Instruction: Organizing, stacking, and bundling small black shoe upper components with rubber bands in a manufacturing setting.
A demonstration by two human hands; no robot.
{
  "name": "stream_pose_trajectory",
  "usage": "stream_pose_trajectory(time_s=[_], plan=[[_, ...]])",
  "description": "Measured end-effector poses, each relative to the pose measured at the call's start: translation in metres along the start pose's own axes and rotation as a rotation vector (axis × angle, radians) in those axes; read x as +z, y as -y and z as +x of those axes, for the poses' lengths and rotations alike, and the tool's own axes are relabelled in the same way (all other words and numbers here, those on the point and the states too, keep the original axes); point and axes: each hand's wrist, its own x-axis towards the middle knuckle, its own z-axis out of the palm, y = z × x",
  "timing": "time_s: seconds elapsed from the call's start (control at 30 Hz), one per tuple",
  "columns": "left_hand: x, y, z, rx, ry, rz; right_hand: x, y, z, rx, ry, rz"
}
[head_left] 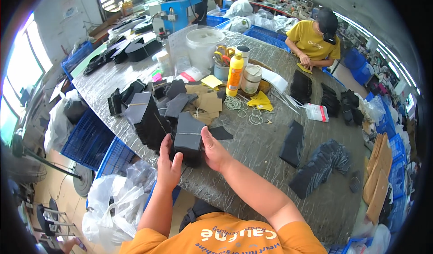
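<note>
Between my two hands stands a banded stack of dark grey cut pieces (188, 139), with a thin band across its top. My left hand (168, 168) presses against its left side, thumb at the near corner and fingers reaching up beside it. On the right side, my right hand (215, 151) holds it with the thumb along the upper edge; the other fingers are partly hidden. A taller banded stack of dark pieces (146, 118) stands just left of my left fingers. Loose dark and tan cut pieces (205, 101) lie beyond the held stack.
Rubber bands (237, 103), a yellow bottle (234, 75), a lidded jar (251, 79) and a white bucket (205, 46) stand or lie farther back. Fanned dark pieces (320, 166) cover part of the table's right. A co-worker (315, 39) handles a yellow piece across the table. Blue crates (90, 139) sit left.
</note>
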Motion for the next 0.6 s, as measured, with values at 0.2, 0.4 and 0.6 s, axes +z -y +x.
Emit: stream_pose_trajectory(time_s=[0.2, 0.4, 0.6], plan=[[-0.018, 0.002, -0.014, 0.188, -0.001, 0.185, -0.056, 0.030, 0.065, -0.475, -0.465, -1.176], [-0.022, 0.034, -0.051, 0.300, -0.018, -0.005, -0.084, 0.064, 0.136, -0.497, -0.339, -1.984], [-0.008, 0.075, -0.069, -0.062, -0.085, -0.043, -0.072, 0.073, 0.186, -0.523, 0.257, -1.882]])
